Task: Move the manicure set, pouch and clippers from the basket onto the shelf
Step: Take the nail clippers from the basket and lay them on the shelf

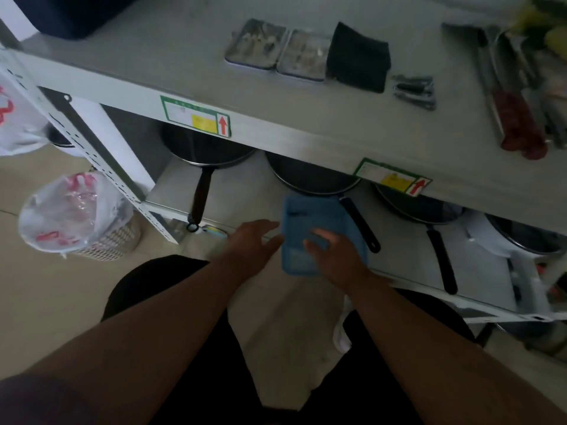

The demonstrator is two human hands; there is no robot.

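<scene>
On the grey shelf top (190, 50) lie two flat manicure set cases (256, 44) (303, 55) side by side. A black pouch (357, 56) lies to their right, then a small heap of dark clippers (414, 90). Below the shelf's front edge, a blue plastic basket (306, 216) hangs in the air. My right hand (334, 259) grips its near right side, fingers curled over the rim. My left hand (251, 243) is beside the basket's left edge with its fingers straight, and I cannot tell whether it touches the basket. What is inside the basket is too blurred to tell.
Knives and utensils, one with a red handle (518, 130), lie at the shelf's right end. Several black pans (202, 148) with long handles sit on the lower shelf. A bin lined with a plastic bag (76, 216) stands on the floor at left. A dark box (73, 13) sits at the shelf's back left.
</scene>
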